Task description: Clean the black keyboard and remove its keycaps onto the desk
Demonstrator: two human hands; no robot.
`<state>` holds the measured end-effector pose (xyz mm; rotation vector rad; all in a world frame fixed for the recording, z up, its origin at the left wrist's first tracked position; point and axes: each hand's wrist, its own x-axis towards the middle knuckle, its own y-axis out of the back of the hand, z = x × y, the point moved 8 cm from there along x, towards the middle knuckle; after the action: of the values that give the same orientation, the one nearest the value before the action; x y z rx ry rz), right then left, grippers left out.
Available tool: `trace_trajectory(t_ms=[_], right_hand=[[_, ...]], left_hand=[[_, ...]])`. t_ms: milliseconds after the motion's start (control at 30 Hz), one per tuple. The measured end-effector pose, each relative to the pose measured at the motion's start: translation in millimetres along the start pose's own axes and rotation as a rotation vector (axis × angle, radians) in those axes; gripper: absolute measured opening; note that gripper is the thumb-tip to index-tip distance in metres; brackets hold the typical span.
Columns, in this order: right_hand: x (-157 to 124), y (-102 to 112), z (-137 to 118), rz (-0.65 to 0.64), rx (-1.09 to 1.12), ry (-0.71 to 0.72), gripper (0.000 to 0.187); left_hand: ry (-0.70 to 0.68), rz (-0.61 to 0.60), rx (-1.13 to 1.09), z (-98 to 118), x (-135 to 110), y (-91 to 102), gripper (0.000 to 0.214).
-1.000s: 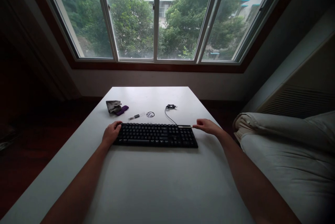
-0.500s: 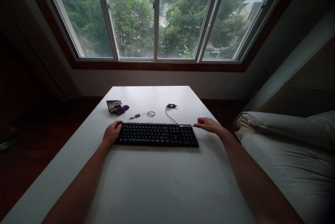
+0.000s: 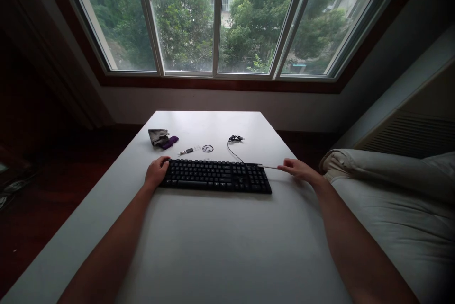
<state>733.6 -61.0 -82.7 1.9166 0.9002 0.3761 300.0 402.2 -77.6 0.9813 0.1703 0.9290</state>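
Observation:
A black full-size keyboard (image 3: 216,176) lies on the white table (image 3: 220,242) in front of me. My left hand (image 3: 157,172) is closed round its left end, the thumb resting on the upper left corner. Past the keyboard's upper right edge, my right hand (image 3: 298,170) pinches a thin pale stick (image 3: 269,167). The stick points left, its far end at the keyboard's top right corner; I cannot make out what kind of tool it is. From the keyboard's back edge a black cable (image 3: 235,139) runs to a small coil.
Behind the keyboard lie a grey cloth (image 3: 158,137), a purple cloth (image 3: 170,142), a small tool with thin wires (image 3: 188,150) and a round clear item with a dark rim (image 3: 208,148). A pale cushioned seat (image 3: 394,209) stands at the right, a window beyond the table.
My right hand has moved to the right, away from the keyboard, with the stick in its fingers, so more of the stick shows. The left hand keeps its hold; the view has shifted slightly.

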Motion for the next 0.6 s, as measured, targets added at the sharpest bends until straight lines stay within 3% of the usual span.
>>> trace_trajectory(t_ms=[400, 500, 600], right_hand=[[14.9, -24.7, -91.5, 0.002, -0.107, 0.152, 0.049], [18.6, -28.3, -102.3, -0.009, -0.115, 0.173, 0.048], [19.2, -28.8, -95.4, -0.037, -0.113, 0.165, 0.05]], left_hand=[[0.023, -0.017, 0.007, 1.8, -2.4, 2.5, 0.036], [0.013, -0.019, 0.0, 2.5, -2.4, 2.3, 0.036], [0.002, -0.015, -0.006, 2.8, -2.3, 2.1, 0.036]])
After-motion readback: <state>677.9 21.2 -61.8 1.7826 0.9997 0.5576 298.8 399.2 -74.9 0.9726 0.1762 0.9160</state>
